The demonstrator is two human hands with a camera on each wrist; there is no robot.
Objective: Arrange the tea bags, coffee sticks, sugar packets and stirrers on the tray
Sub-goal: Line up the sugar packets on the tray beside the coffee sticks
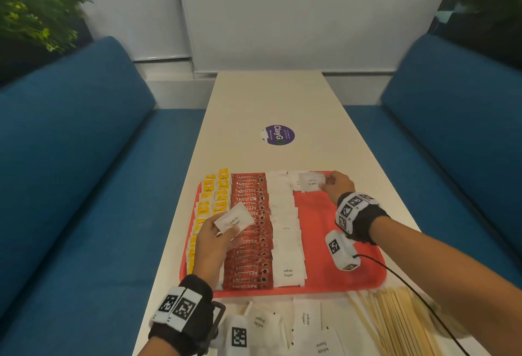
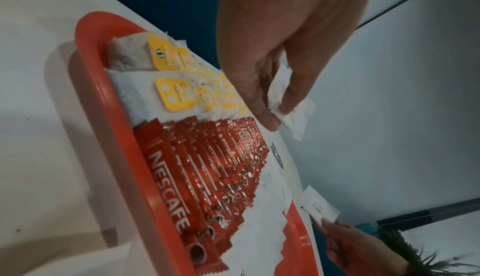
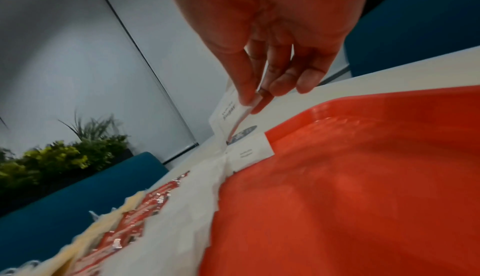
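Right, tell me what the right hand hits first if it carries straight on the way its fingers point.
Probably the sugar packet already lying at the tray's far edge: the right hand holds its own packet just above it. Beyond lies bare table. Depth is uncertain.

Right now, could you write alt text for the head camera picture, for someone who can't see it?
Two hands each hold a white sugar packet over a red tray: the right hand at its far edge, the left hand above the coffee sticks. Tea bags, coffee sticks and sugar packets fill the tray's left half in columns; wooden stirrers lie on the table beside it.
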